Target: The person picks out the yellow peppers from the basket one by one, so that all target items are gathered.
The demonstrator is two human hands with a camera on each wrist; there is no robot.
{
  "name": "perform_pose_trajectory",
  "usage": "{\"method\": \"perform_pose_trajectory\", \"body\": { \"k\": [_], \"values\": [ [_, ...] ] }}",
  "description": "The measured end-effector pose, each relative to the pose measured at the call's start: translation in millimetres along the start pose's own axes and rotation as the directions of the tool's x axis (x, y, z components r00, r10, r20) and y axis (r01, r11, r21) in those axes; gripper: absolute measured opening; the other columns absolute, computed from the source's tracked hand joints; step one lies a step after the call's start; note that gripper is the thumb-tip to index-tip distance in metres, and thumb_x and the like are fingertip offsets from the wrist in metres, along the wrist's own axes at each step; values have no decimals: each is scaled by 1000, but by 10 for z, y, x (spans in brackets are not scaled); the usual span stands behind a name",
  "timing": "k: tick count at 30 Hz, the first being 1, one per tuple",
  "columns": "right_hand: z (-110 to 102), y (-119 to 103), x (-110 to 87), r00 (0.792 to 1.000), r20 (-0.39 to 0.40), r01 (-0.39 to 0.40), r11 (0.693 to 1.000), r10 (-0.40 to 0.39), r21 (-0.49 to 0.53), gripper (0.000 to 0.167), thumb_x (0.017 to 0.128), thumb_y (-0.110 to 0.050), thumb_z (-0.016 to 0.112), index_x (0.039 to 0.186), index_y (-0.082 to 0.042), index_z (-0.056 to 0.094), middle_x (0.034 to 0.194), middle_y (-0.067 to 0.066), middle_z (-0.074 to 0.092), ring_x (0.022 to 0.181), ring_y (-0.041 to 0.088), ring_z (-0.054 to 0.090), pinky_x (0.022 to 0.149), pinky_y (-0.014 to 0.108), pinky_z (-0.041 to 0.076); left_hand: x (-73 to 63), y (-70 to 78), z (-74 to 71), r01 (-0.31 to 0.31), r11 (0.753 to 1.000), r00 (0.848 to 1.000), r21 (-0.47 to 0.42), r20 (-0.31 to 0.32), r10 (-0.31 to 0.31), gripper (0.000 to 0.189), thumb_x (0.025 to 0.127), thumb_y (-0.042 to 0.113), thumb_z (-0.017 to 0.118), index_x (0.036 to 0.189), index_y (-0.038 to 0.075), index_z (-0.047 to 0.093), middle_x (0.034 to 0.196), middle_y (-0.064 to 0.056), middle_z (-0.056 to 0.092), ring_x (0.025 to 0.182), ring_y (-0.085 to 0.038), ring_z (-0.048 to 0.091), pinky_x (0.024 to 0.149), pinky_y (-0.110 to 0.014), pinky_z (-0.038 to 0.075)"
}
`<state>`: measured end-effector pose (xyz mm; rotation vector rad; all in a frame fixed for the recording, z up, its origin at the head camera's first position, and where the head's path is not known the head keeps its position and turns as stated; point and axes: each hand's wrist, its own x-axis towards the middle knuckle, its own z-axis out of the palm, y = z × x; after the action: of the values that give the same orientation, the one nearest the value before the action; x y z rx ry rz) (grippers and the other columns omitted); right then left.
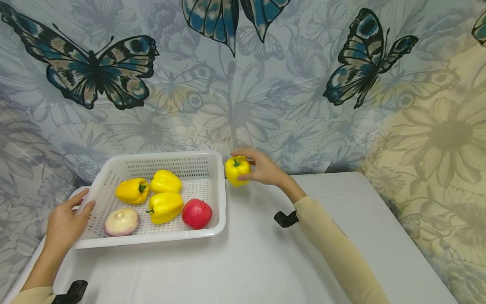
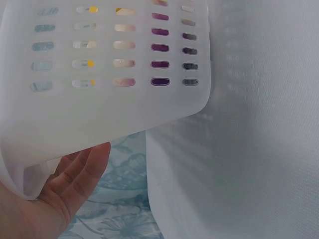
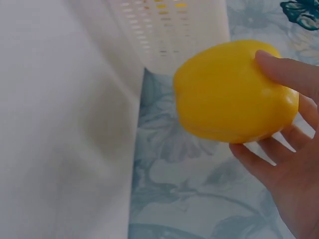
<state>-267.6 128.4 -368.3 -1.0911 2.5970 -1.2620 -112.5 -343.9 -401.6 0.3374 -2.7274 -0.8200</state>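
A white plastic basket (image 1: 159, 240) with slotted walls stands on the left part of the table. Inside lie three yellow bell peppers (image 1: 166, 207), a red apple-like fruit (image 1: 197, 214) and a pale onion with a purplish base (image 1: 122, 222). My left hand (image 1: 66, 221) grips the basket's left rim; in the left wrist view its fingers (image 2: 82, 174) reach around the edge. Just beyond the basket's right side, my right hand (image 1: 263, 169) holds another yellow bell pepper (image 3: 229, 94) between thumb and fingers, its green stem facing up in the head view.
A white-covered table (image 1: 258, 261) extends right and forward of the basket. Behind it hangs a cloth backdrop (image 1: 243, 105) printed with butterflies and flowers, close to the table's back edge. Black wrist mounts (image 1: 286, 219) stick out from both sleeves.
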Motion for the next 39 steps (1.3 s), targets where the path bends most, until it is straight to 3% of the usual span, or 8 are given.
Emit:
{"method": "perform_pose_trajectory", "body": {
  "k": [16, 21, 28, 39],
  "values": [
    [186, 357, -219, 996, 22, -86, 994, 85, 61, 66, 76, -9, 83, 136, -6, 56, 145, 9, 50, 139, 30, 38, 105, 52, 38, -3, 30, -7, 21, 1000, 1000, 2, 0, -21, 51, 100, 17, 52, 143, -9, 41, 122, -42, 51, 97, -58, 60, 48, -23, 41],
    [193, 379, -273, 992, 31, -126, 990, 124, 61, 66, 77, -7, 81, 138, -8, 55, 150, 11, 43, 145, 32, 26, 104, 58, 36, -4, 30, 10, 25, 1000, 1000, 0, -2, -25, 51, 100, 18, 52, 143, -8, 41, 122, -41, 51, 97, -56, 61, 48, -21, 40],
    [178, 404, -278, 987, 37, -158, 986, 156, 55, 70, 78, -6, 81, 141, -12, 51, 153, 10, 38, 145, 32, 25, 105, 59, 34, -5, 26, 4, 33, 999, 999, 9, 0, -33, 51, 100, 17, 52, 143, -8, 41, 122, -42, 51, 98, -57, 61, 48, -22, 41],
    [143, 419, -253, 992, 53, -118, 992, 116, 49, 75, 76, -8, 84, 142, -8, 49, 152, 12, 40, 144, 32, 29, 108, 49, 35, 13, 3, 3, 31, 999, 1000, 6, -4, -31, 51, 100, 17, 52, 143, -8, 41, 122, -42, 51, 97, -57, 61, 48, -23, 41]
  ]
}}
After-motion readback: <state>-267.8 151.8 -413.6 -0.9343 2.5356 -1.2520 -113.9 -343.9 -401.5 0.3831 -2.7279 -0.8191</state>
